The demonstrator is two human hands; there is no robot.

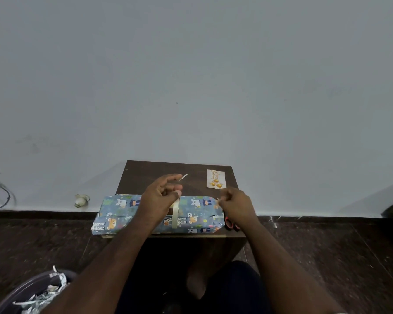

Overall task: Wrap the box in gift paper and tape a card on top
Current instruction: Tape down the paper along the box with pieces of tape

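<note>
Blue-wrapped box [157,214], one card [216,178], two hands [161,196] [236,206] above it.

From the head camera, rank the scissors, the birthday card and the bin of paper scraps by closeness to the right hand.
From the right hand:
1. Scissors, red handles just under the wrist, at the wrapped box's right end.
2. Birthday card, lying on the table beyond the hand, near the far right corner.
3. Bin of paper scraps, on the floor at far lower left.
</note>
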